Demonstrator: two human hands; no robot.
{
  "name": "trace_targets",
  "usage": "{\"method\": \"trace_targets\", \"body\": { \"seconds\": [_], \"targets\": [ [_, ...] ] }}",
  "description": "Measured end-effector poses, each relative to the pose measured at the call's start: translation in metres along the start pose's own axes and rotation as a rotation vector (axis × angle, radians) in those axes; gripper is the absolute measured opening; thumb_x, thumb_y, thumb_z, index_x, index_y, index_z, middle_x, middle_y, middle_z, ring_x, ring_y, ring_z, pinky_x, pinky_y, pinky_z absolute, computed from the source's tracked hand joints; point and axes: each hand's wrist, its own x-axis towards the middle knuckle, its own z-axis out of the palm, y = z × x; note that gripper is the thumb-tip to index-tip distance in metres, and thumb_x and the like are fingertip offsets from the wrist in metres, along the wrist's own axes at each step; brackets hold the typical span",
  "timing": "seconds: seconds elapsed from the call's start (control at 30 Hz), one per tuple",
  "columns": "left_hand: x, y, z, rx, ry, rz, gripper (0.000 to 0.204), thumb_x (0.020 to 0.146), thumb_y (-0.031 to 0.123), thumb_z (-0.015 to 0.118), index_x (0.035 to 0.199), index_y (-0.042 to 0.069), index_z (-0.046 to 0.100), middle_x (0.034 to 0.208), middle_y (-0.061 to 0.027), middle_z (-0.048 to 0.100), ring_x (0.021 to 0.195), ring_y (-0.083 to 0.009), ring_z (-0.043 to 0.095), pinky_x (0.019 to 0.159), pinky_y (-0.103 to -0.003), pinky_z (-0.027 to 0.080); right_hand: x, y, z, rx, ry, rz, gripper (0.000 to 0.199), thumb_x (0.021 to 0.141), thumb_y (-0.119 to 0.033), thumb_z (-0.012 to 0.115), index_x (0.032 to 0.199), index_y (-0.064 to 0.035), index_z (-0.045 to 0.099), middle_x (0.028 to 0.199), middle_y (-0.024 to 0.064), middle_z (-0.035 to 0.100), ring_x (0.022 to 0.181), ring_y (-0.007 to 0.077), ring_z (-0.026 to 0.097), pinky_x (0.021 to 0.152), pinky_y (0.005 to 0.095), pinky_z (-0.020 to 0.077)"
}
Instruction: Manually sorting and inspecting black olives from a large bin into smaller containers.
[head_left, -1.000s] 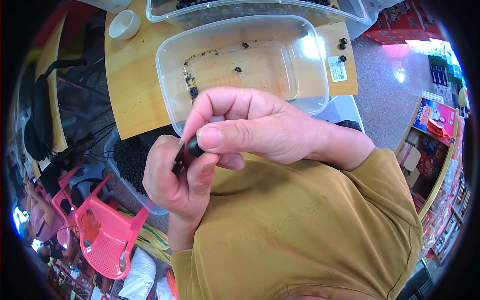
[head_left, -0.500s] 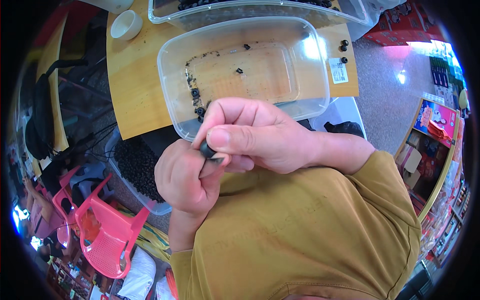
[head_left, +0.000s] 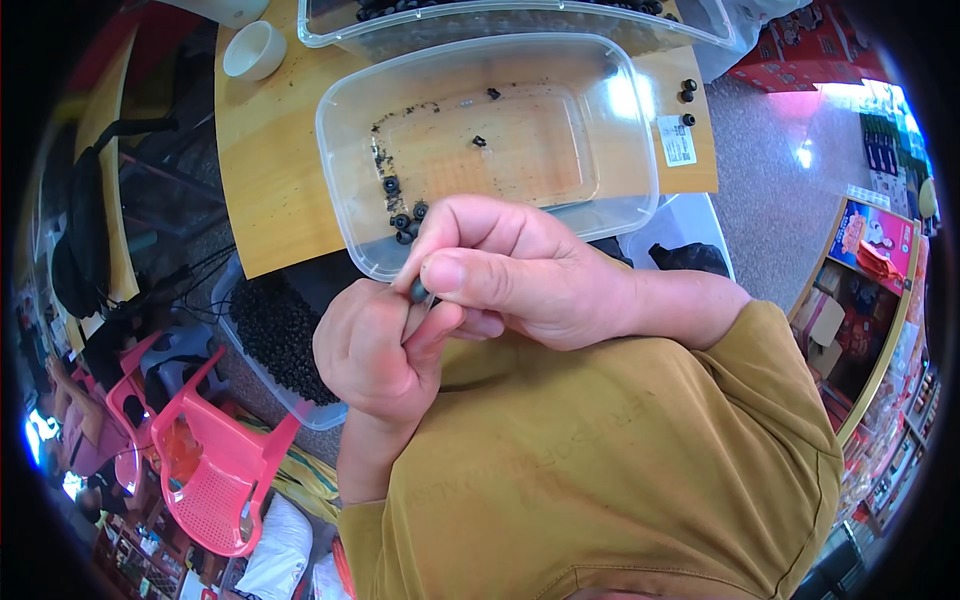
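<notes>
In front of my chest, both hands meet at a small round black part (head_left: 418, 291). My right hand (head_left: 525, 275) pinches it between thumb and forefinger. Curled into a fist with its thumb extended, my left hand (head_left: 368, 352) closes on a thin blade-like piece (head_left: 409, 330) that shows only as a sliver against the part. Most of that piece is hidden by my fingers. Just beyond, a clear plastic tub (head_left: 640, 165) rests on the table, with several similar black parts (head_left: 403, 226) by its near-left wall and dark crumbs on its bottom.
A second clear bin (head_left: 520, 12) with black pieces stands at the far table side. Below the table's left is a bin full of black parts (head_left: 275, 335). A white cup (head_left: 254, 51) sits on the wooden table (head_left: 265, 190). A pink chair (head_left: 215, 480) is at left.
The black part has turned between my fingers and shows less of itself. My left thumb has shifted slightly; both hands stay in nearly the same place.
</notes>
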Motion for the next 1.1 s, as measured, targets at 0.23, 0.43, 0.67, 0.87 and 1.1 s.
{"method": "trace_targets", "body": {
  "seconds": [0.23, 0.43, 0.67, 0.87, 1.1],
  "targets": [
    [-0.006, -0.002, 0.003, -0.001, -0.053, 0.041, 0.027, 0.077, 0.023, 0.065, 0.067, 0.005, 0.048, 0.054, -0.0056, 0.045, 0.043, -0.0214, 0.044, 0.039, -0.031, 0.034, -0.004, 0.002, 0.002, -0.041, 0.085, 0.011, 0.017, 0.091, -0.022, 0.048, 0.096, -0.0056, 0.053, 0.071, -0.0005, 0.052, 0.057, 0.0044, 0.037, 0.052, 0.0186, 0.0305],
    [-0.005, -0.002, 0.002, -0.078, -0.029, 0.038, 0.025, 0.074, 0.021, 0.068, 0.067, 0.005, 0.049, 0.054, -0.0059, 0.044, 0.043, -0.0215, 0.042, 0.039, -0.031, 0.033, -0.003, -0.001, 0.004, -0.011, 0.067, 0.046, 0.02, 0.091, -0.025, 0.049, 0.095, -0.0057, 0.053, 0.067, -0.0021, 0.047, 0.056, 0.0045, 0.036, 0.051, 0.0195, 0.0303],
    [-0.003, 0.004, -0.003, -0.271, -0.022, -0.166, 0.034, 0.08, 0.027, 0.063, 0.062, 0.006, 0.044, 0.053, -0.0072, 0.041, 0.043, -0.0215, 0.04, 0.039, -0.03, 0.03, -0.003, 0.002, -0.001, 0.046, 0.033, 0.038, 0.019, 0.091, -0.024, 0.05, 0.096, -0.006, 0.054, 0.069, -0.0011, 0.05, 0.055, 0.0046, 0.036, 0.05, 0.0194, 0.0298],
    [-0.017, 0.011, 0.007, -0.477, 0.11, -0.549, 0.04, 0.087, 0.037, 0.053, 0.066, 0.004, 0.045, 0.058, -0.0041, 0.043, 0.047, -0.0127, 0.04, 0.042, -0.024, 0.028, 0.0, 0.009, -0.004, 0.068, -0.011, -0.04, 0.018, 0.092, -0.022, 0.047, 0.094, -0.0047, 0.052, 0.072, -0.0021, 0.049, 0.057, 0.0038, 0.036, 0.051, 0.018, 0.0304],
    [-0.009, 0.014, 0.015, -0.622, 0.159, -0.63, 0.038, 0.091, 0.037, 0.046, 0.073, 0.003, 0.046, 0.061, 0.0015, 0.042, 0.053, -0.0045, 0.036, 0.044, -0.019, 0.026, -0.003, 0.003, -0.011, 0.033, -0.049, -0.026, 0.018, 0.091, -0.023, 0.049, 0.092, -0.0051, 0.052, 0.077, -0.0026, 0.051, 0.062, 0.0033, 0.038, 0.054, 0.0181, 0.0321]
  ]
}}
